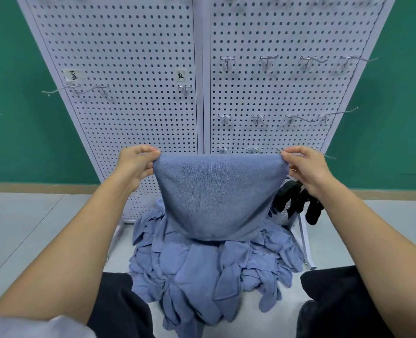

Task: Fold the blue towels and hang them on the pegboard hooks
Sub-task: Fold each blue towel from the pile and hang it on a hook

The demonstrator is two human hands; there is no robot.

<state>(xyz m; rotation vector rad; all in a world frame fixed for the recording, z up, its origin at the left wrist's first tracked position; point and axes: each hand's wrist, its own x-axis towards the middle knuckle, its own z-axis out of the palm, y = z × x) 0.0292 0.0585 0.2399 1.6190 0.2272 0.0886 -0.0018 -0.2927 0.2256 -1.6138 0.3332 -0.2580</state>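
A blue towel [216,196] hangs stretched between my two hands in front of the white pegboard [133,50]. My left hand [136,164] pinches its upper left corner, and my right hand [304,167] pinches its upper right corner. The towel looks doubled over, its lower edge curving down. Below it, a heap of several crumpled blue towels [209,272] lies on the floor between my knees. Bare metal hooks [268,62] stick out of the right panel in rows, and a few hooks [89,90] sit on the left panel under paper labels.
Black items [297,201] hang low on the right panel, behind my right wrist. The pegboard's metal feet [305,242] reach forward on the pale floor. A green wall [11,106] stands behind the board. My dark trouser legs [336,301] frame the heap.
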